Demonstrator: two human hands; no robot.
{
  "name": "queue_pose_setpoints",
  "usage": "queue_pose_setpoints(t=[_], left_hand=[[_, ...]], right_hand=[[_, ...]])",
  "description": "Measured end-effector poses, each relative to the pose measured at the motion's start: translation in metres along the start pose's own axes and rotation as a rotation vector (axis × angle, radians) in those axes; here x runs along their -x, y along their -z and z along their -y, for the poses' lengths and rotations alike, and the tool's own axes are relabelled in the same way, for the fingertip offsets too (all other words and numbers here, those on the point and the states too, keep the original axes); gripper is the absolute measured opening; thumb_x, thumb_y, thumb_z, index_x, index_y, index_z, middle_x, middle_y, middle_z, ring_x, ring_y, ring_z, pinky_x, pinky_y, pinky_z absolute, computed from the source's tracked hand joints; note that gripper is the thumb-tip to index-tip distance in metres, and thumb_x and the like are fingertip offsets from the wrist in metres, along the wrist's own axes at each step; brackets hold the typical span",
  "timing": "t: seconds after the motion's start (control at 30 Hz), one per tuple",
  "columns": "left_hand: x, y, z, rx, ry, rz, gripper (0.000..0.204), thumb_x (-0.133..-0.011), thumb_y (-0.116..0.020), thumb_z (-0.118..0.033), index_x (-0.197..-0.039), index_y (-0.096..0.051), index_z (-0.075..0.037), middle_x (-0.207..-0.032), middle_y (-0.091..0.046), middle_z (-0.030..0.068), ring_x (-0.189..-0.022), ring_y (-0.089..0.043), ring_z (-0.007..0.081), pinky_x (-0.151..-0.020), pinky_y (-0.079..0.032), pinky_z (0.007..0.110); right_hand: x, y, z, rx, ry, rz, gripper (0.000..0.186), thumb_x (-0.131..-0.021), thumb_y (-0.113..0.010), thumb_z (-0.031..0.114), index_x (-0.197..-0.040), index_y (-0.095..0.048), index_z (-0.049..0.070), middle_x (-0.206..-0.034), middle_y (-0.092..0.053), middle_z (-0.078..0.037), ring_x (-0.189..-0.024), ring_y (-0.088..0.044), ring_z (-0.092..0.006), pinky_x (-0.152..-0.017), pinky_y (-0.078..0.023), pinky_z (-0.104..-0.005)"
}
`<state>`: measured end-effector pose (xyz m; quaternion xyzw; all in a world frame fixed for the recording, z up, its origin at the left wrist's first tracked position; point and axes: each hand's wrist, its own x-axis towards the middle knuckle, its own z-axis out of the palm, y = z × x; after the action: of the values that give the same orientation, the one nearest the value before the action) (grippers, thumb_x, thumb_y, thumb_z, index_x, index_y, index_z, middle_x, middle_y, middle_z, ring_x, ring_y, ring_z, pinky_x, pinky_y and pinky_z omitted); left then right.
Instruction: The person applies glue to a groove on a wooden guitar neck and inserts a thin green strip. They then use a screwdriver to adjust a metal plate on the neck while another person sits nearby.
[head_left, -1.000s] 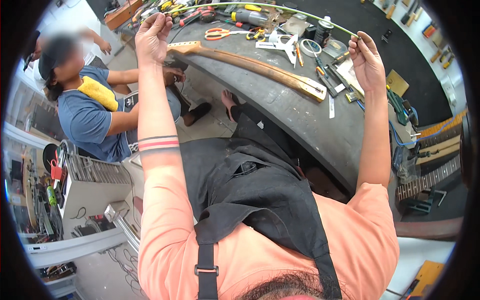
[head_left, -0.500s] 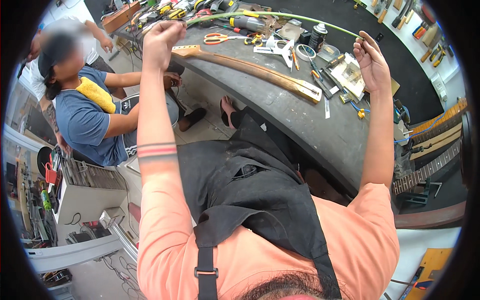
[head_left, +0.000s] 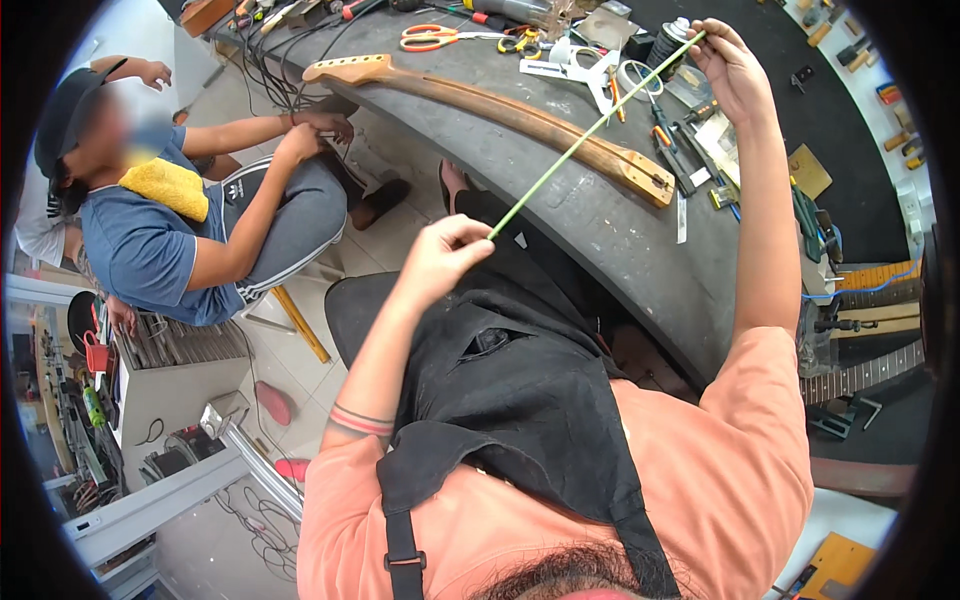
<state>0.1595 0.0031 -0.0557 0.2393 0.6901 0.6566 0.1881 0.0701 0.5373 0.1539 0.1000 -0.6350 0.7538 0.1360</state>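
Note:
A long, thin green strip (head_left: 598, 131) is stretched straight between my two hands, slanting from near left to far right above the bench. My left hand (head_left: 446, 262) pinches its near end, over my lap in front of the bench edge. Raised over the far right of the bench, my right hand (head_left: 733, 75) grips the other end between thumb and fingers. Beneath the strip lies a wooden guitar neck (head_left: 490, 115), its headstock to the left and a long groove running down its length. The strip crosses above the neck without visibly touching it.
Scissors (head_left: 428, 38), a white square (head_left: 575, 70), a tape roll (head_left: 640, 78), a spray can (head_left: 672, 40) and small tools crowd the dark workbench (head_left: 440, 155). A seated person (head_left: 165, 240) is close on the left, another behind. A fretboard (head_left: 868, 374) is at right.
My left hand has come down and toward me, from the far side to above my lap. The strip went from a bowed arc to a straight slant. My right hand rose slightly.

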Motion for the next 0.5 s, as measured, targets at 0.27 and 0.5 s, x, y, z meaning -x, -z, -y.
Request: queue_pose_setpoints(t=[0.27, 0.5], left_hand=[[0.005, -0.023, -0.018, -0.286, 0.063, -0.073, 0.011, -0.096, -0.075, -0.007, -0.096, -0.07, 0.003, -0.087, -0.064, 0.0089, -0.075, -0.061, 0.0189, -0.07, -0.049, 0.034], [-0.032, -0.042, 0.001, -0.374, -0.037, -0.045, 0.024, -0.101, -0.065, -0.012, -0.124, -0.066, -0.003, -0.116, -0.066, 0.0106, -0.108, -0.064, 0.025, -0.093, -0.052, 0.038]], right_hand=[[-0.006, -0.114, -0.022, 0.144, 0.022, -0.244, 0.026, -0.11, -0.064, 0.018, -0.125, -0.071, -0.002, -0.107, -0.077, -0.011, -0.09, -0.074, -0.0196, -0.079, -0.062, -0.0351], [-0.014, -0.134, -0.036, 0.259, 0.039, -0.264, 0.023, -0.108, -0.069, 0.01, -0.126, -0.071, -0.005, -0.1, -0.076, -0.01, -0.083, -0.073, -0.0152, -0.073, -0.061, -0.0278]])
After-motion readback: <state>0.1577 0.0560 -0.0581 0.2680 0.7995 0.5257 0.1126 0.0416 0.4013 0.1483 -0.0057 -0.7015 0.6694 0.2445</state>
